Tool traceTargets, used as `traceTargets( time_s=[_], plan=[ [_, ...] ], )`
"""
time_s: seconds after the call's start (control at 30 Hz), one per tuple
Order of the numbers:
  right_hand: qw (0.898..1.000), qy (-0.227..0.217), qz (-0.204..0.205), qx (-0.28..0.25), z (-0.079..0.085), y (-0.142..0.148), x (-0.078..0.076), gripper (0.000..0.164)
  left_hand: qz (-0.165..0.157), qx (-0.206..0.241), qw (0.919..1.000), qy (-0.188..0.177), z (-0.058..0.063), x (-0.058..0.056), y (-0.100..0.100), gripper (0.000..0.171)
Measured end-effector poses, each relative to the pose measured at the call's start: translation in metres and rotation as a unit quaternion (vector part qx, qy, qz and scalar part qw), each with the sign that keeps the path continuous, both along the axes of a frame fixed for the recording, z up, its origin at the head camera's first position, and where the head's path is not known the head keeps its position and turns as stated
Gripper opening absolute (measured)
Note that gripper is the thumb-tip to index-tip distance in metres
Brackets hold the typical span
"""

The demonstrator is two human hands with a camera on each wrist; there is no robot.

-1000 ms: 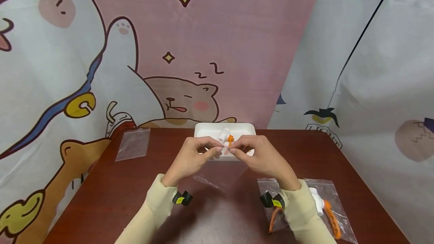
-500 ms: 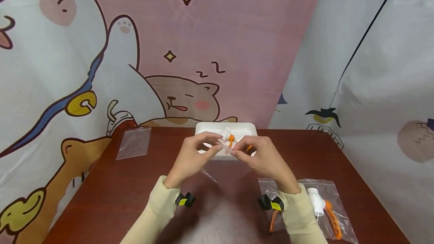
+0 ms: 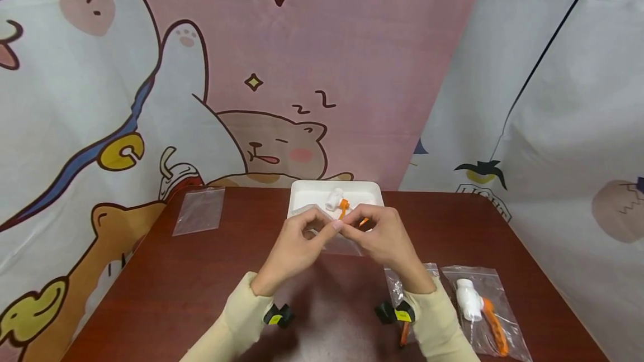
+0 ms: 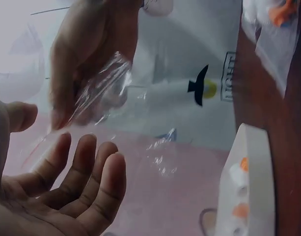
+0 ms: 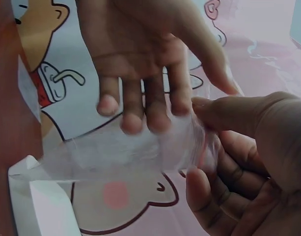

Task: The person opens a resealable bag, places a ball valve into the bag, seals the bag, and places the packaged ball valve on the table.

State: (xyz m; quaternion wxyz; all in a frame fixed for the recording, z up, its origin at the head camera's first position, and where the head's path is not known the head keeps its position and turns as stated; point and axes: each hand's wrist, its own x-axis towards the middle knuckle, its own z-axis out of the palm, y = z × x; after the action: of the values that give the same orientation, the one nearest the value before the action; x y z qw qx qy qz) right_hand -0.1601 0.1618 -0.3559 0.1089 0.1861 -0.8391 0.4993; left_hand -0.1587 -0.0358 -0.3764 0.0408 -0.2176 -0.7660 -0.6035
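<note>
Clear bag (image 5: 121,150) btwn hands nr white tray (image 3: 369,187): R hand (image 3: 384,234) pinches its edge, L hand (image 3: 298,243) loose, thumb & fingers apart; slip risk, as thin film w/ apparently one firm hold could slide, twist or drop.

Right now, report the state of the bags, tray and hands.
Right hand, pinching the held bag.
Left hand, thumb and fingers apart.
Held bag, open or sealed: unclear.
Leftmost bag, lying flat.
Tray, upright, holding white and orange parts.
Rightmost bag, holding white and orange pieces.
Bag by right sleeve, partly hidden.
</note>
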Motion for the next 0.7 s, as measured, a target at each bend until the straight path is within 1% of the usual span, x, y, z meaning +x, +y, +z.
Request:
traceTargets(
  time_s=[0.13, 0.23, 0.4, 0.5, 0.7],
  plan=[
    [1.0, -0.007, -0.004, 0.003, -0.003, -0.004, 0.003, 0.007, -0.013, 0.038, 0.9983, -0.043, -0.004, 0.001, 0.007, 0.022],
    [0.999, -0.029, -0.014, 0.005, -0.004, -0.005, 0.005, 0.007, -0.023, 0.065, 0.9959, -0.059, -0.006, 0.0, 0.008, 0.023],
    [0.997, -0.071, -0.019, 0.011, -0.007, -0.004, 0.007, 0.008, -0.053, 0.103, 0.9896, -0.084, -0.009, 0.0, 0.005, 0.023],
    [0.996, -0.092, -0.011, 0.001, -0.009, -0.003, 0.006, 0.012, -0.061, 0.108, 0.9877, -0.095, -0.011, 0.001, 0.002, 0.021],
    [0.991, -0.128, 0.009, -0.035, -0.014, 0.0, 0.003, 0.019, -0.057, 0.097, 0.9885, -0.101, -0.012, 0.002, -0.002, 0.019]
  ],
)
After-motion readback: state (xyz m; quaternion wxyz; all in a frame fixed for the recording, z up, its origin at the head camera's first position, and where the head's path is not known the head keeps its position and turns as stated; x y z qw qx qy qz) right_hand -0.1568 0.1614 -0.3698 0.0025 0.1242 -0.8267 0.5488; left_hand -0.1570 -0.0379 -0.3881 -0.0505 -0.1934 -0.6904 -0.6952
